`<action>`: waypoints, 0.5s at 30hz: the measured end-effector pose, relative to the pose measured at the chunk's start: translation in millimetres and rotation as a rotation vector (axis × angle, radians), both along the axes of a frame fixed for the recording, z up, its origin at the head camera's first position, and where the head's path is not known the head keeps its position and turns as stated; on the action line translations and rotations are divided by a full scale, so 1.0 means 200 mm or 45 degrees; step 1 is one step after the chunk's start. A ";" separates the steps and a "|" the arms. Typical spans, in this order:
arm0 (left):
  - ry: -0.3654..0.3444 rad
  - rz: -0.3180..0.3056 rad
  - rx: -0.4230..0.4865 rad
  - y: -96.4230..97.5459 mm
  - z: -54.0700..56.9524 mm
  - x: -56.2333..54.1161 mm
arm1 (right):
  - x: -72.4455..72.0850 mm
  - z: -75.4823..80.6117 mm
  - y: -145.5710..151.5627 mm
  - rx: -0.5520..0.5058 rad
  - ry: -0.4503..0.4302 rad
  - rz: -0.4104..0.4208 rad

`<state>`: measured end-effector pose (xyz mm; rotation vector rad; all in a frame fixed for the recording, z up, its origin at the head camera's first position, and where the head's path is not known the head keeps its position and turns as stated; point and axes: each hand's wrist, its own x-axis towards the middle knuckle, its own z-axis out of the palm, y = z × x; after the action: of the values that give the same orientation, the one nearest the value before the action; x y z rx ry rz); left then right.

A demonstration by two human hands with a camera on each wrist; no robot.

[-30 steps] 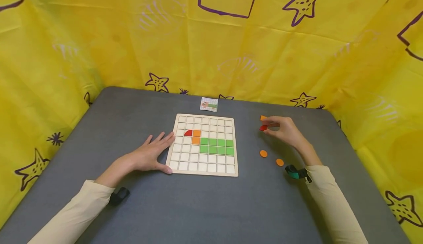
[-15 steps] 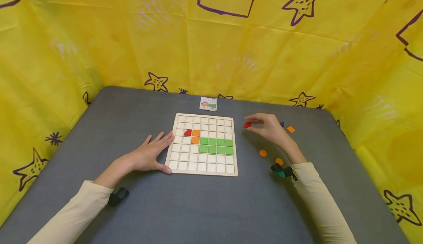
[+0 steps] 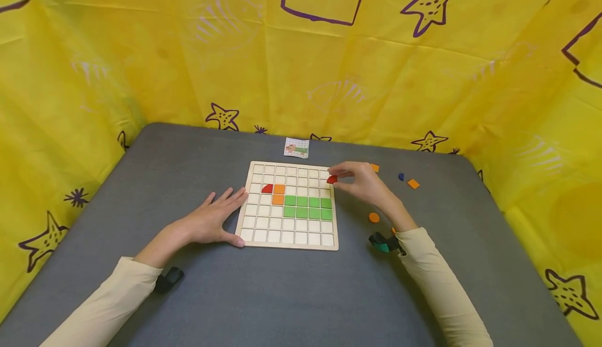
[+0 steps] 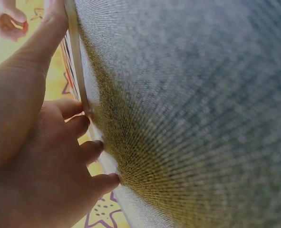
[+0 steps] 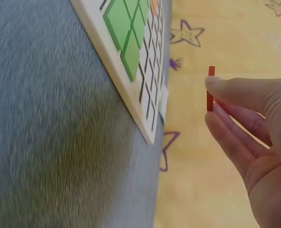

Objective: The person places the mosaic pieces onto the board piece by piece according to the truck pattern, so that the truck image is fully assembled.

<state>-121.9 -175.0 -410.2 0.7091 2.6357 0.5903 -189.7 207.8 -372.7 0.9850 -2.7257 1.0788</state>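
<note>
A square wooden grid board (image 3: 295, 238) lies on the table, with green square tiles (image 3: 308, 208), two orange square tiles (image 3: 279, 194) and a red quarter-circle tile (image 3: 267, 189) set in its cells. My left hand (image 3: 213, 219) rests spread at the board's left side, fingers straight, fingertips and thumb at its edge. Between thumb and fingers my right hand (image 3: 359, 181) pinches another red tile (image 3: 332, 179), which overlaps the board's upper right edge in the head view. The right wrist view shows that red tile (image 5: 210, 89) edge-on, raised above the board.
Behind the board lies a small picture card (image 3: 297, 148). Right of it are an orange tile (image 3: 374, 168), a small blue piece (image 3: 401, 177), an orange square (image 3: 413, 183) and an orange disc (image 3: 373, 217). A yellow patterned cloth (image 3: 301, 65) hangs behind the table.
My right hand has carried the pinched red tile leftward from the loose pieces to the board's upper right edge. My left hand has stayed in place.
</note>
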 end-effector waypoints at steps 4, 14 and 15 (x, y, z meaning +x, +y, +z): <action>-0.002 0.005 0.001 0.00 0.00 0.00 | 0.00 -0.02 -0.04 -0.022 0.010 0.056; -0.008 0.015 -0.014 0.00 0.00 0.00 | -0.01 -0.02 -0.14 0.002 0.010 0.112; -0.010 0.017 -0.016 0.01 0.00 0.00 | -0.01 -0.02 -0.15 0.010 0.008 0.115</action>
<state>-122.4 -173.9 -410.3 0.6848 2.6365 0.5788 -192.2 178.1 -377.5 1.1203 -2.7065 1.0762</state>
